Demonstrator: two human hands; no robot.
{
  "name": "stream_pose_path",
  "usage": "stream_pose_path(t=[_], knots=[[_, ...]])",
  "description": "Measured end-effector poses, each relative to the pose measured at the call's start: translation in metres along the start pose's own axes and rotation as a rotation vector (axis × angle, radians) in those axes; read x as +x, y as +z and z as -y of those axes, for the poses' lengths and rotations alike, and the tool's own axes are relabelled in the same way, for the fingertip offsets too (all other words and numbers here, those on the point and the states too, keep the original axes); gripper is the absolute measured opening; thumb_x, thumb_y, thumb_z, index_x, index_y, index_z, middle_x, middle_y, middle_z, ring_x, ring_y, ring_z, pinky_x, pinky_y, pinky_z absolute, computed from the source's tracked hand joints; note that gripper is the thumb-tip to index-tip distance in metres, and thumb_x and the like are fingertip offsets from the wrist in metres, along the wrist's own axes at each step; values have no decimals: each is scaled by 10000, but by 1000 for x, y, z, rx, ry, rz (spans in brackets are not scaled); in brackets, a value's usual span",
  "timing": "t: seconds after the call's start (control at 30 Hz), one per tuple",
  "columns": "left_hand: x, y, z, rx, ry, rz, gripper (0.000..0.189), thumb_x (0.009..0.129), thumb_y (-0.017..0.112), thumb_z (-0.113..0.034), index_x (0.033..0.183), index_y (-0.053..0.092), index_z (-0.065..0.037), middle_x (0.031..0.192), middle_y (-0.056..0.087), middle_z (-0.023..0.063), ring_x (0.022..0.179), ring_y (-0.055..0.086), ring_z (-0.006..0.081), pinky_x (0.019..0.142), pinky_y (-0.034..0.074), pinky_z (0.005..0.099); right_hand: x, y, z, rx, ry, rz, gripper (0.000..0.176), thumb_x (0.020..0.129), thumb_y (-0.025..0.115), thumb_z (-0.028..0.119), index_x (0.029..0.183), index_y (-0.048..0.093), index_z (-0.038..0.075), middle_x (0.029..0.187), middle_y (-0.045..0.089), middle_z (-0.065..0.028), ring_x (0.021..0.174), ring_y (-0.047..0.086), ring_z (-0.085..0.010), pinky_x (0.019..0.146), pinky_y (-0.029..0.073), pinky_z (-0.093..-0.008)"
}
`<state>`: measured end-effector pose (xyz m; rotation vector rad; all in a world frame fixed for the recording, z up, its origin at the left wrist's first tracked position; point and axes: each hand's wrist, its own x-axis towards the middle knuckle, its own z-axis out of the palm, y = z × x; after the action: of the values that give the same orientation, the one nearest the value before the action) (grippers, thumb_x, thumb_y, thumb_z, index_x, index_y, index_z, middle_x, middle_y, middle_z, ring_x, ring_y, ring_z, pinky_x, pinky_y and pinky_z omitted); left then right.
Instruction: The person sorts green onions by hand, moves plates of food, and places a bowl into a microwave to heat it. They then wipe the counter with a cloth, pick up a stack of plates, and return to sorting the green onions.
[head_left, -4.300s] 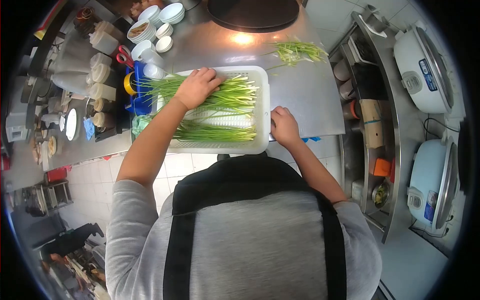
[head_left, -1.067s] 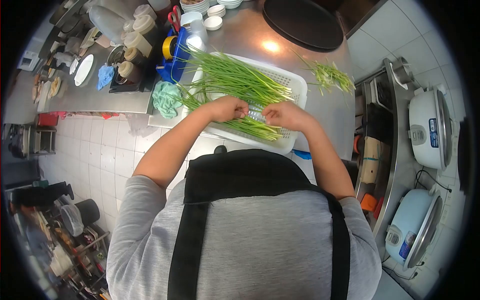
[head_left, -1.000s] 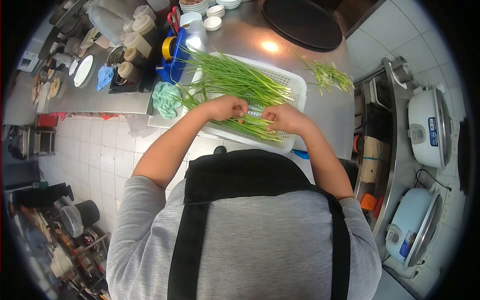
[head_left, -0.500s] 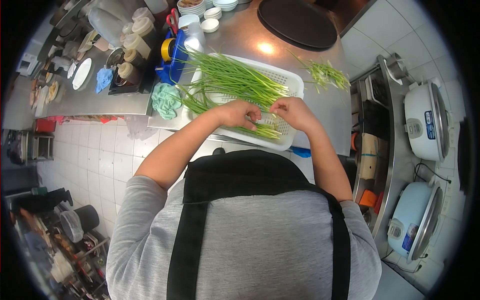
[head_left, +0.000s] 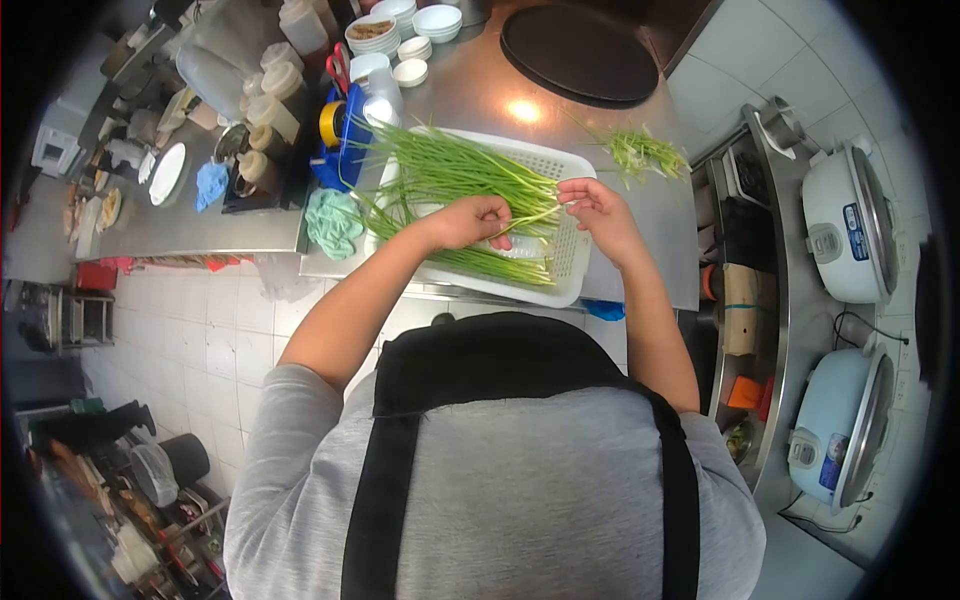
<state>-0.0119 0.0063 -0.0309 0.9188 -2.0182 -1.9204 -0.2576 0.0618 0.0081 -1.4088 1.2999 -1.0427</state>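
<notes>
A white perforated basket (head_left: 572,262) holds long thin green onions, a large bunch (head_left: 450,165) at the back and a smaller bunch (head_left: 495,266) at the front, pale ends to the right. Over the middle of the basket, my left hand (head_left: 472,222) is closed on a green onion stalk (head_left: 530,217) whose pale end points right. My right hand (head_left: 603,218) is at the basket's right side, fingers apart, the fingertips beside the pale ends of the large bunch. Whether they touch those ends is hard to see.
Green trimmings (head_left: 645,152) lie on the steel counter (head_left: 470,95) right of the basket. A dark round tray (head_left: 580,55) is behind. To the left are a green cloth (head_left: 333,222), a blue tape dispenser (head_left: 345,140) and bottles (head_left: 270,120). Rice cookers (head_left: 850,225) stand at the right.
My left hand has shifted slightly left and now shows a stalk in its fingers. My right hand has opened from a pinch and turned its fingers toward the large bunch's ends.
</notes>
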Motion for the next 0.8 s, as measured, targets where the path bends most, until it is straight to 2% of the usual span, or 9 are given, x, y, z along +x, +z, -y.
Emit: stream_pose_path(t=[0.03, 0.1, 0.3, 0.33, 0.43, 0.53, 0.63, 0.8], knots=[[-3, -3, -8, -148, -29, 22, 109, 940, 469, -127, 989, 513, -40, 894, 660, 95, 793, 627, 135, 696, 468, 249, 0, 0, 5, 123, 79, 6, 257, 780, 621, 76, 1034, 607, 37, 929, 624, -34, 725, 571, -114, 636, 471, -264], [-6, -6, -25, -170, -85, 16, 147, 962, 428, -166, 1035, 484, -51, 910, 654, 107, 776, 629, 137, 683, 469, 246, -4, 1, 15, 373, 230, 23, 289, 787, 623, 77, 1072, 589, 49, 958, 600, -16, 719, 553, -95, 613, 461, -247], [-6, -2, -53, -200, -98, 21, 228, 967, 428, -222, 1091, 528, -59, 926, 649, 91, 761, 626, 134, 664, 464, 237, 1, 25, 11, 464, 206, -5, 103, 832, 636, 154, 891, 617, 71, 812, 615, -4, 684, 541, -64, 563, 438, -204], [-6, 0, -59, -240, -107, 0, 246, 968, 410, -244, 1060, 550, -64, 924, 647, 73, 740, 621, 127, 668, 471, 248, 3, 26, 11, 453, 173, -24, 106, 832, 645, 169, 827, 611, 68, 763, 612, 5, 664, 537, -59, 556, 434, -199], [-5, 2, -76, -395, -109, -90, 206, 955, 463, -226, 1013, 561, -54, 889, 648, 59, 721, 615, 114, 658, 470, 238, 7, 22, 11, 425, 168, -3, 84, 841, 621, 104, 909, 621, 55, 812, 626, -3, 694, 548, -62, 584, 439, -203], [2, 4, -73, -145, -12, -160, 179, 940, 511, -202, 1010, 563, -45, 859, 652, 56, 712, 613, 108, 650, 472, 227, 8, 20, 15, 411, 119, -8, 93, 832, 631, 104, 905, 622, 47, 819, 632, -8, 691, 549, -59, 582, 437, -202], [9, 7, -74, -96, 36, -248, 142, 927, 535, -167, 970, 564, -35, 822, 650, 41, 693, 607, 93, 619, 474, 219, 8, 22, 15, 456, 116, -36, 121, 822, 651, 150, 887, 632, 49, 782, 630, 0, 664, 537, -52, 559, 420, -197], [11, 13, -82, 90, 21, -303, 156, 939, 505, -165, 954, 569, -23, 819, 647, 39, 687, 606, 94, 616, 491, 234, 13, 24, 8, 406, 100, -70, 126, 814, 656, 158, 870, 629, 49, 784, 631, -4, 654, 537, -54, 558, 414, -199]])
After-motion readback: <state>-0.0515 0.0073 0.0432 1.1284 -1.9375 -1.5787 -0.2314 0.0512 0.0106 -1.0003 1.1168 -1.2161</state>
